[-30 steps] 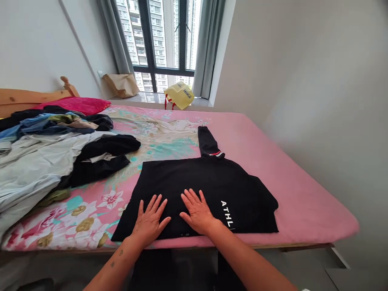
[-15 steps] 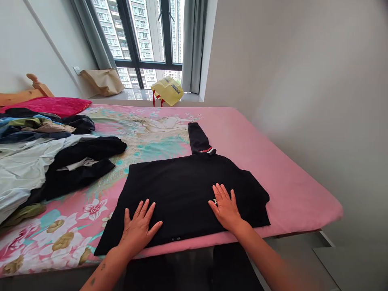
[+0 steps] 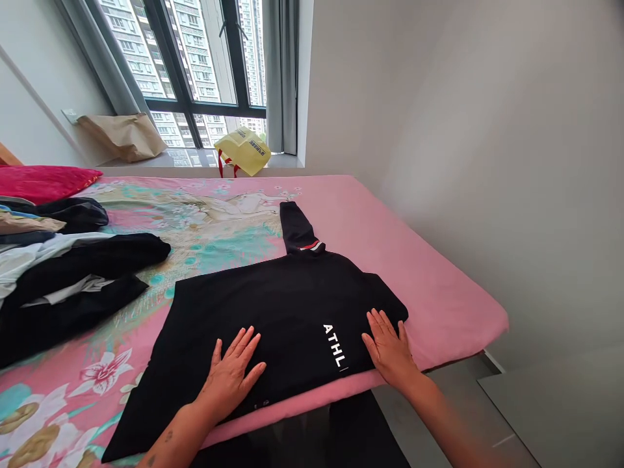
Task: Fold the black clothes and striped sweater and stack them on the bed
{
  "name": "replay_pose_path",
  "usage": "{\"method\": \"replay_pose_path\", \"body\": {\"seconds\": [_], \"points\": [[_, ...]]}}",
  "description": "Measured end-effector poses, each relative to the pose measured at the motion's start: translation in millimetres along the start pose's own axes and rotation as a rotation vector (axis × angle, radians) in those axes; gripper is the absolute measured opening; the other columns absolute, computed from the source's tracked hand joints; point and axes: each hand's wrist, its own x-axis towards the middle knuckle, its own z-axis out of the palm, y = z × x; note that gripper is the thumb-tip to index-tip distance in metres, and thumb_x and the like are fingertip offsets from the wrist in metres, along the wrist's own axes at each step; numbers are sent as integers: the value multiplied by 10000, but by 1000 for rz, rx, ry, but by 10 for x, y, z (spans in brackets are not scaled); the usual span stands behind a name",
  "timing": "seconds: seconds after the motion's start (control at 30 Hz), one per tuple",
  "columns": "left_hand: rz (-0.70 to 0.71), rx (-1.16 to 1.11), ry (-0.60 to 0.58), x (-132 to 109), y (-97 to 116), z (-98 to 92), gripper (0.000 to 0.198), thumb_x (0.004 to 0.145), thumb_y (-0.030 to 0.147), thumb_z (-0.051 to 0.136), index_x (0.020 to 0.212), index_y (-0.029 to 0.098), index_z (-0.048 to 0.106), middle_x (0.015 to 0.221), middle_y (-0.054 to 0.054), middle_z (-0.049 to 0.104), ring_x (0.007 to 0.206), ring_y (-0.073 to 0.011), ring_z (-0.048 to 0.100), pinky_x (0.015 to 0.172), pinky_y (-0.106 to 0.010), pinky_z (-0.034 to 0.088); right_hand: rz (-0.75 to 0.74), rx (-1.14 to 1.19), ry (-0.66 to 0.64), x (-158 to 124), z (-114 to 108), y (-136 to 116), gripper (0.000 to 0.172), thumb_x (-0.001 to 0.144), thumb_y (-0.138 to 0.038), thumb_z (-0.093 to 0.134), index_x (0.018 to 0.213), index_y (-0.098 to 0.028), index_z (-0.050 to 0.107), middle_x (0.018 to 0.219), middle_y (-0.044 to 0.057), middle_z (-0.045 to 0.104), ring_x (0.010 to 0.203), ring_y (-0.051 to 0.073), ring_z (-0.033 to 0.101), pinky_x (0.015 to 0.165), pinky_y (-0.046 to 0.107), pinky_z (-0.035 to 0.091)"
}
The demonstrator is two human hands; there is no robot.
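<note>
A black shirt (image 3: 273, 305) lies folded lengthwise along the near edge of the bed, white letters "ATHL" printed on it. One sleeve (image 3: 297, 227) with a red and white stripe sticks out past its far side. My left hand (image 3: 234, 370) rests flat on the shirt's lower half, fingers spread. Toward the shoulder end, my right hand (image 3: 389, 344) lies flat on the cloth to the right of the letters, its fingers stretched out. Neither hand grips the fabric.
The bed (image 3: 439, 299) has a pink floral sheet. Black and white clothes (image 3: 97, 260) are heaped at left, near a red pillow (image 3: 49, 182). A brown paper bag (image 3: 124, 136) and a yellow bag (image 3: 244, 151) sit by the window. A wall runs along the right.
My right hand has slid right across the shirt, uncovering the white letters. My left hand stays flat on the lower half. The view has turned a little to the right.
</note>
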Motion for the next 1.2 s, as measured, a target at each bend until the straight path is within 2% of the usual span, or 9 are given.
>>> {"method": "replay_pose_path", "body": {"seconds": [0.13, 0.27, 0.57, 0.67, 0.8, 0.87, 1.07, 1.13, 1.2], "points": [[109, -45, 17, 356, 198, -115, 517, 936, 498, 266, 1424, 328, 289, 1508, -2, 279, 1388, -223, 243, 1121, -536, 128, -251, 184, 19, 236, -244, -460, 523, 955, -377, 209, 1415, -166, 341, 1496, 43, 291, 1398, 188, 182, 1138, 440, 142], [130, -54, -28, 762, 343, -90, 528, 931, 516, 254, 1423, 327, 293, 1497, -1, 302, 1390, -227, 238, 1121, -547, 102, -462, 246, -113, 612, -171, -801, 512, 953, -422, 246, 1427, -242, 318, 1507, -12, 266, 1401, 138, 160, 1148, 361, 126], [-53, 16, -1, 757, -59, 82, 649, 879, 602, 294, 1442, 281, 260, 1517, -15, 238, 1405, -254, 182, 1120, -557, 12, 67, 55, -149, 1162, 120, 205, 659, 935, -471, 222, 1462, -78, 181, 1531, 123, 145, 1413, 275, 64, 1117, 548, 5], [-20, -17, -2, 841, 78, 21, 623, 886, 593, 290, 1423, 278, 318, 1502, -26, 289, 1397, -255, 211, 1120, -561, 24, -3, 46, -69, 1154, 89, -106, 615, 940, -448, 231, 1458, -116, 222, 1529, 96, 175, 1416, 258, 61, 1116, 548, -20], [177, -85, -53, 1129, 227, -37, 536, 921, 548, 236, 1412, 349, 313, 1506, 9, 285, 1389, -225, 241, 1124, -553, 20, -471, 140, -53, 1171, 129, -734, 542, 953, -446, 222, 1452, -237, 257, 1523, 1, 219, 1413, 167, 103, 1149, 424, 51], [155, -90, -93, 1252, 59, -44, 531, 914, 556, 253, 1415, 380, 286, 1513, 20, 260, 1391, -230, 233, 1113, -577, 22, -531, 148, -125, 1286, 200, -793, 541, 947, -468, 241, 1446, -262, 266, 1519, -13, 228, 1409, 166, 131, 1149, 423, 67], [-352, 36, -63, 1242, -907, -123, 575, 915, 506, 274, 1443, 280, 250, 1531, -23, 187, 1416, -259, 129, 1079, -639, 24, -107, 24, -145, 1755, 276, -328, 611, 934, -477, 260, 1448, -145, 264, 1519, 67, 225, 1403, 229, 161, 1138, 453, 119], [-302, 59, -45, 1192, -940, -155, 551, 919, 472, 296, 1431, 267, 293, 1525, -36, 215, 1412, -258, 151, 1093, -614, 22, -129, 21, -122, 1746, 230, -412, 590, 934, -450, 281, 1432, -135, 306, 1502, 88, 272, 1392, 242, 197, 1134, 461, 131], [-49, 32, -53, 1174, -833, -169, 522, 926, 462, 296, 1422, 300, 308, 1518, -13, 246, 1403, -231, 195, 1125, -544, 23, -325, 67, -89, 1667, 197, -643, 550, 936, -424, 297, 1420, -166, 339, 1487, 78, 312, 1387, 224, 219, 1138, 449, 123]]}}
